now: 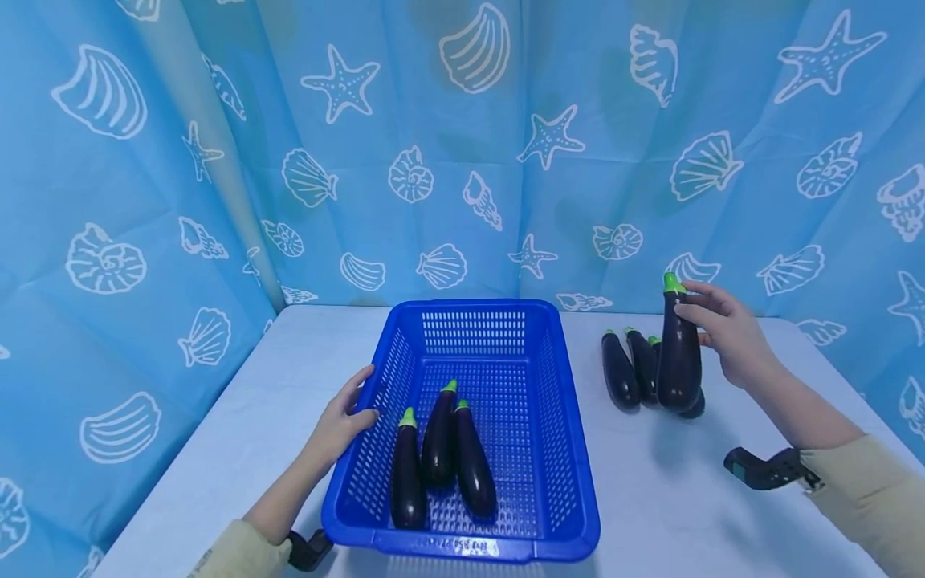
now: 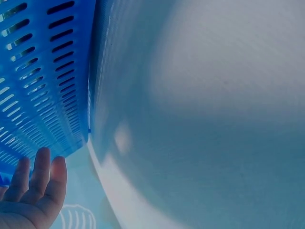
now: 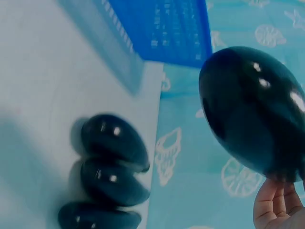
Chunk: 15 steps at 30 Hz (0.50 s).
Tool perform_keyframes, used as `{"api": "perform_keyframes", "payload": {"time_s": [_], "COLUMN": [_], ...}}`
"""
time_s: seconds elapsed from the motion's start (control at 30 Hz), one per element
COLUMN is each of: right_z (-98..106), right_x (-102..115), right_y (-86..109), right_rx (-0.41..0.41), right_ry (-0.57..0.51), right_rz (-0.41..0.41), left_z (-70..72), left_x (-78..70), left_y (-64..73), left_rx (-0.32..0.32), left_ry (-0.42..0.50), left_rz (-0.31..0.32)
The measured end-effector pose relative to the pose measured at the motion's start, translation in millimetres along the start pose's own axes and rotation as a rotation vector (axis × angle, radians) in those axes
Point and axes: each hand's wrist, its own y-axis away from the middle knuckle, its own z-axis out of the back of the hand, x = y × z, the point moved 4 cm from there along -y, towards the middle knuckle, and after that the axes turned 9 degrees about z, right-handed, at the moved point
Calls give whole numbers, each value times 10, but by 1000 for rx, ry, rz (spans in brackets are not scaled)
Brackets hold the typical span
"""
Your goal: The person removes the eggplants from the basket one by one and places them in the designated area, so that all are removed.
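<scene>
Perhaps the eggplant (image 1: 679, 365), pinched near its top by the right hand (image 1: 728, 337) and raised near the other eggplants (image 1: 619, 373), could slip because it looks slick, while the basket (image 1: 462, 544) might slide if bumped, the left hand (image 1: 340, 425) resting loosely spread against it.

Blue rectangular plastic basket with slotted walls (image 1: 513, 433): one short row of small raised characters (image 1: 457, 547), set on the near rim (image 1: 556, 549).
Reading of that row: from where I stand, too small and blurred; I can't tell letters from digits.
Other legible wording: none I can make out.
</scene>
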Motion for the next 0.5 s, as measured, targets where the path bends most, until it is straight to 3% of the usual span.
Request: {"api": "perform_keyframes", "payload": {"time_s": [0.5], "right_z": [306], "right_x": [-456], "right_y": [-113], "right_rx": [-94], "right_ry": [130], "right_rz": [-137], "left_z": [-9], "left_x": [-35], "left_y": [10], "left_rx": [1], "left_ry": [4], "left_rz": [-3]}}
